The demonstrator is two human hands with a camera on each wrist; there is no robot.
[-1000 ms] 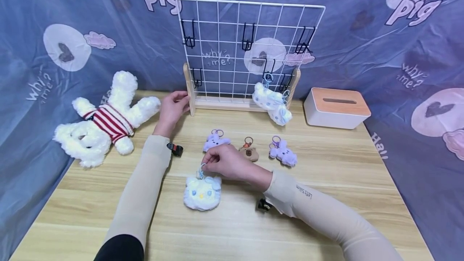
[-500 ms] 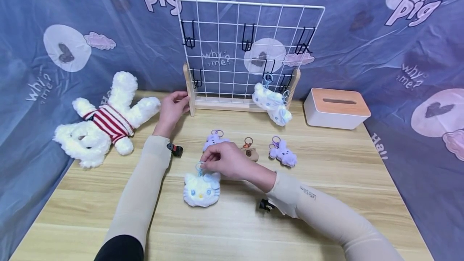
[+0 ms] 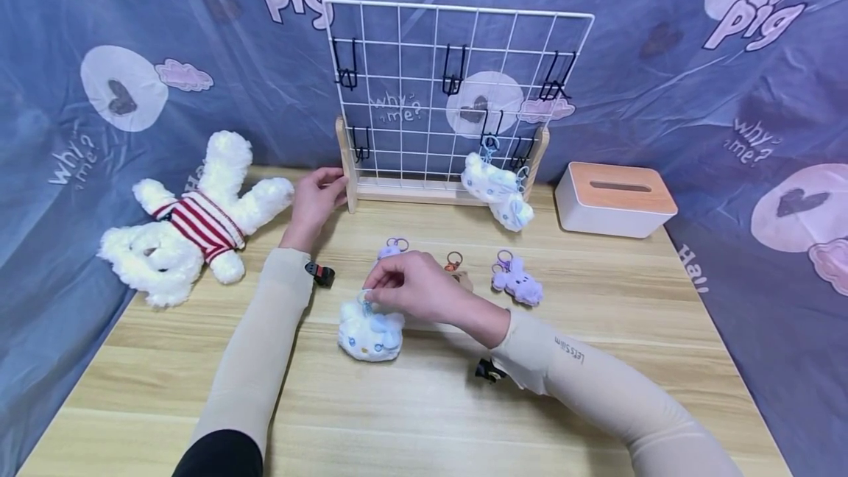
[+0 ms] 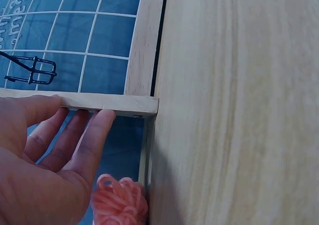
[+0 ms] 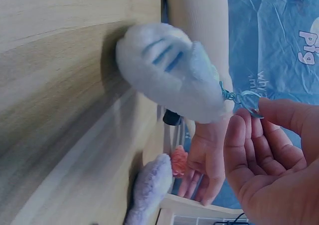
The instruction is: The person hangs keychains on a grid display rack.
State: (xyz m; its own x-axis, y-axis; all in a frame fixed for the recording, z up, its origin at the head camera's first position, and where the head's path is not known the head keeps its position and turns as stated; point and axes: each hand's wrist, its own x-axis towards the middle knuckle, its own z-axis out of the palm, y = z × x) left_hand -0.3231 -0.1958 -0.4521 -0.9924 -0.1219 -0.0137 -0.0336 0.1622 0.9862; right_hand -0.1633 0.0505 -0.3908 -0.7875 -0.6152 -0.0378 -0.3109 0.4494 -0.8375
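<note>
My right hand (image 3: pixel 417 285) pinches the blue key ring of a white plush cat keychain (image 3: pixel 369 333). In the right wrist view the plush cat (image 5: pixel 172 70) shows its side with blue whiskers, and thumb and index finger hold the ring (image 5: pixel 251 104). My left hand (image 3: pixel 318 201) is at the left wooden post of a white grid rack (image 3: pixel 424 43). In the left wrist view its thumb lies at the front edge of the post (image 4: pixel 134 104), and its fingertips touch the outer side. Two white plush keychains (image 3: pixel 486 177) hang from the lower right of the rack.
Two purple plush keychains (image 3: pixel 520 283) and a brown one (image 3: pixel 461 280) lie before the rack, partly behind my right hand. A white teddy bear (image 3: pixel 199 219) lies left; a tissue box (image 3: pixel 616 197) stands right. Black hooks (image 3: pixel 453 68) line the grid. Coral looped yarn (image 4: pixel 119 202) shows low.
My right hand has moved slightly away from me, toward the rack, with the cat keychain, which now tilts. It covers more of the left purple plush and the brown one. My left hand stays put.
</note>
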